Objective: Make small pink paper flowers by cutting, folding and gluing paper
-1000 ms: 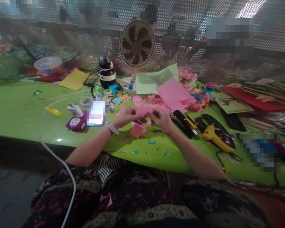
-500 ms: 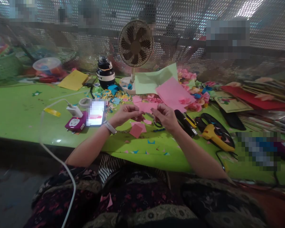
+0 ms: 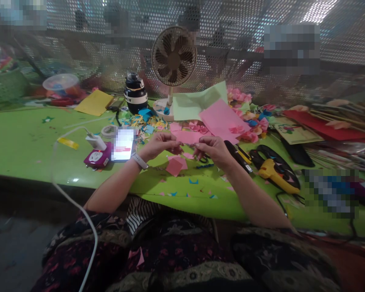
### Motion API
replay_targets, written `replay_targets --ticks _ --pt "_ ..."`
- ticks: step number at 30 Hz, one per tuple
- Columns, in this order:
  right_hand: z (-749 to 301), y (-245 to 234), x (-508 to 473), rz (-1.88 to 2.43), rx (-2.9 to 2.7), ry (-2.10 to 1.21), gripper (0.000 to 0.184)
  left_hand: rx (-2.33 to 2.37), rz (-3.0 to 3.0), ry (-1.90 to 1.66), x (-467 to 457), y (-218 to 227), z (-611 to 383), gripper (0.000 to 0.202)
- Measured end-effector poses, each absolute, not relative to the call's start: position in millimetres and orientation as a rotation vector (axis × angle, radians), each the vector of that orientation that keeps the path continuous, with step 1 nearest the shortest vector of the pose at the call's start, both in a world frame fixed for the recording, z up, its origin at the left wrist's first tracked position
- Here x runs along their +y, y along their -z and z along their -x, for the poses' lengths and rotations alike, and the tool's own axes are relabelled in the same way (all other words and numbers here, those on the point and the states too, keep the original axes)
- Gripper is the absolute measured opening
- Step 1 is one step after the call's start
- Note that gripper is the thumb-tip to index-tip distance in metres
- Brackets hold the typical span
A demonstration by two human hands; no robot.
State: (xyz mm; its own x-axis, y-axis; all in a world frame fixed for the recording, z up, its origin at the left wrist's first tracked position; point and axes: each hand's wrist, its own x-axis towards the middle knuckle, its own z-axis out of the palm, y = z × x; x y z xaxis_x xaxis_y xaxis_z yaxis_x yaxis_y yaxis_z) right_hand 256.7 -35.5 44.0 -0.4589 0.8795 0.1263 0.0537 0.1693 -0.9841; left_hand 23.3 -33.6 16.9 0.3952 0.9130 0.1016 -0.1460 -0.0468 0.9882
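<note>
A strip of pink paper [image 3: 188, 137] stretches between my two hands above the table. My left hand [image 3: 162, 146], with a light watch band on its wrist, pinches the strip's left end. At the right end, the fingertips of my right hand [image 3: 214, 149] pinch it too. Below the hands lie small pink paper squares [image 3: 174, 166], overlapping on the green table. A dark loop, perhaps a scissors handle [image 3: 204, 159], shows partly under my right hand. Close to it is a small dark blue twisted piece [image 3: 205, 166].
A lit phone [image 3: 123, 146] and purple power adapter [image 3: 97, 157] stand left. Behind are a dark bottle [image 3: 135, 95], a fan [image 3: 174, 61], pink sheets [image 3: 223, 119] and paper flowers [image 3: 240, 97]. At right lie a stapler [image 3: 239, 157] and a yellow glue gun [image 3: 276, 176].
My right hand has shifted slightly, its fingers now lower and more level at the strip's right end. My left hand stays nearly where it was.
</note>
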Motion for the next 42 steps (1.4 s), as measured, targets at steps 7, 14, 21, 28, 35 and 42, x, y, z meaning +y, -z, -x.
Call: replay_targets --ticks 7,14,21,28,35,42 --pt "-272 -47 -29 0.949 -1.704 -1.421 0.017 0.726 -1.325 -1.024 -30 -13 -22 0.033" --pt "-271 -47 -28 0.952 -1.736 -1.458 0.033 0.705 -1.339 -0.939 -35 -16 -24 0.032" --pt "-264 -43 -32 0.979 -1.685 -1.417 0.043 0.763 -1.345 -0.959 -33 -18 -21 0.029" --pt "-258 -40 -29 0.967 -1.444 -1.494 0.042 0.837 -1.117 -1.269 -27 -16 -21 0.031" --pt "-245 -25 -37 0.933 -1.503 -1.599 0.042 0.781 -1.075 -1.181 -34 -15 -40 0.043" --pt "-261 -31 -30 0.753 -1.795 -1.014 0.041 0.775 -0.976 -1.129 -34 -18 -32 0.039"
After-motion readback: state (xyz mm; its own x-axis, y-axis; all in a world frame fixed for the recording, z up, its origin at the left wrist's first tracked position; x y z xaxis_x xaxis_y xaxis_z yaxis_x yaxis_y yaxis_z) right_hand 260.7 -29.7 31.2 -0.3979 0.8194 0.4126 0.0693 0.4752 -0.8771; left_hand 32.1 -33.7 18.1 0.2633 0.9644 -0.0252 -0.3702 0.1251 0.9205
